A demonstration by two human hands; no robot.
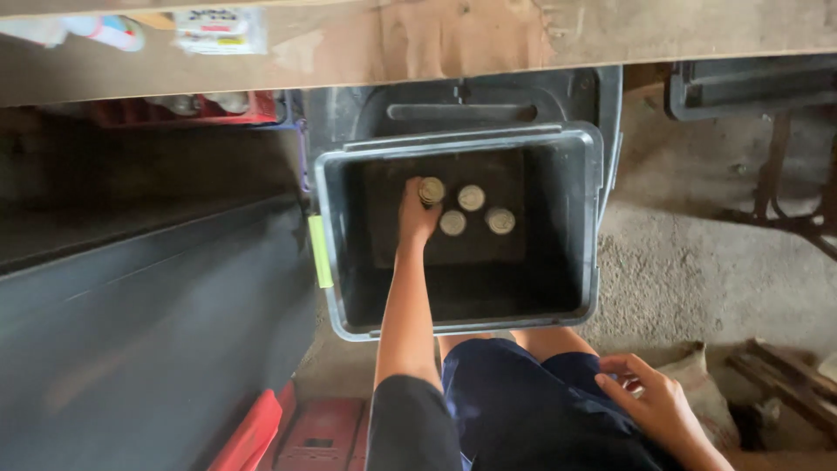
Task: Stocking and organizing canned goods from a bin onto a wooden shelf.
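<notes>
Left hand (417,214) closed around a capped jar (431,190) inside a black crate (593,218) (three jars (472,198) alongside); right hand (649,397) resting loosely open on thigh.

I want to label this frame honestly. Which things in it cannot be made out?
- Left hand: fingers cover the side of one can; grip unclear.
- Cans: only the tops show in the dark bin; contents unknown.
- Right hand on the thigh: whether it holds something is too small to tell.
- Left side: blurred by motion.
</notes>
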